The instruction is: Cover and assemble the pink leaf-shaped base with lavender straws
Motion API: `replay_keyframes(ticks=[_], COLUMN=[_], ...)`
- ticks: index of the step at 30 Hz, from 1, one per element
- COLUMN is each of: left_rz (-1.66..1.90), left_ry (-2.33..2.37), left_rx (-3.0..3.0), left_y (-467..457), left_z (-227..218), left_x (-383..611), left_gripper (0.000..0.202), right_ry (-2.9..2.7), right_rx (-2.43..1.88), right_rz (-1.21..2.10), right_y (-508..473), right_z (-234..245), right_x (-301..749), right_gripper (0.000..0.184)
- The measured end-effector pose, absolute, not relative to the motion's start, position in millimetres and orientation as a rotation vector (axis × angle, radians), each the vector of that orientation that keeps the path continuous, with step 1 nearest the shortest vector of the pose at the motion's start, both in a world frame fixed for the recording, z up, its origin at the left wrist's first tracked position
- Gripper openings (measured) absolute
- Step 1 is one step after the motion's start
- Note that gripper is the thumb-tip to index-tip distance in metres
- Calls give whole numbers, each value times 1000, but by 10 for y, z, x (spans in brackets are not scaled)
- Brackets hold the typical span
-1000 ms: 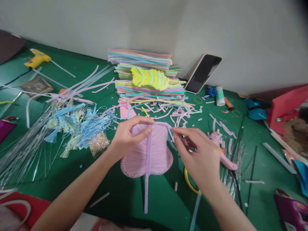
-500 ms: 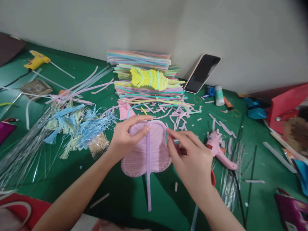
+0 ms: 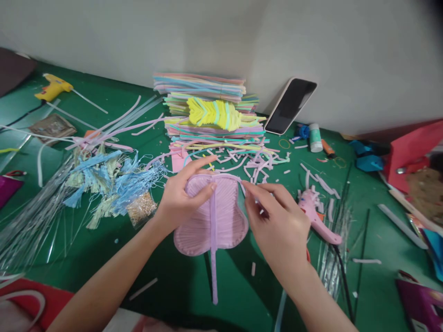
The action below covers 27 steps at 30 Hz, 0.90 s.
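A lilac hand fan [image 3: 197, 221] made of pipe cleaners, with a lobed outline and a long stem, is held over the green table. My left hand [image 3: 182, 191] grips its upper left part, thumb across the front by the central rib. A lilac pipe cleaner [image 3: 230, 176] runs along the fan's top edge, and its loose end leads to the right. My right hand [image 3: 273, 214] pinches that end between thumb and fingertips, just off the fan's right edge. The tip inside the pinch is hidden.
Bundles of pastel pipe cleaners [image 3: 200, 86] and a phone [image 3: 291, 106] are at the wall. A pink glue gun [image 3: 320, 221] lies right, a yellow one [image 3: 53, 86] far left. Blue tassels [image 3: 121, 175], a bag of beads [image 3: 141, 207] and cut scraps [image 3: 261, 163] surround the fan.
My right hand has shifted slightly right, away from the fan's edge, drawing the pipe cleaner's end outward. My left index finger has lifted a little; the fan has hardly moved.
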<state>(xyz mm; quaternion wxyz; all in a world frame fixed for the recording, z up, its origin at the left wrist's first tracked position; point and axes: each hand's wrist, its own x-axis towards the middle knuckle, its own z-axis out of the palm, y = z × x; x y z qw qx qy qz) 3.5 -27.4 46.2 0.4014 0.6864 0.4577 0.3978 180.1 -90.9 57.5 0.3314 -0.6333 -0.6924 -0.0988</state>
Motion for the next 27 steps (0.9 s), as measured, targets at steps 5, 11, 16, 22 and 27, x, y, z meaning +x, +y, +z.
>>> replay_keyframes(ticks=[5,11,16,22,27], left_rz=[905,674,617,753,782], left_ry=[1210,1199,1181,1151,1151], left_rx=[1539,1246,1251,1275,1317], left_y=[-259,-119,-52,-53,-51], left_z=[548,624,646,621,618], left_x=[35,30,25,57,53], left_gripper=[50,40,44,54,54], right_ry=[-1835,-1853,-1833,-1792,-1782], right_rx=[-1646,-1610,-1612,-1607,-1596], right_rz=[-236,-196,-186,-167,-119], right_y=[-854,-806,-810,-844,-874], right_z=[601,629,633,601,567], right_x=[1858,1889,1858,1791,1737], right_gripper=[20,23,23,21,21])
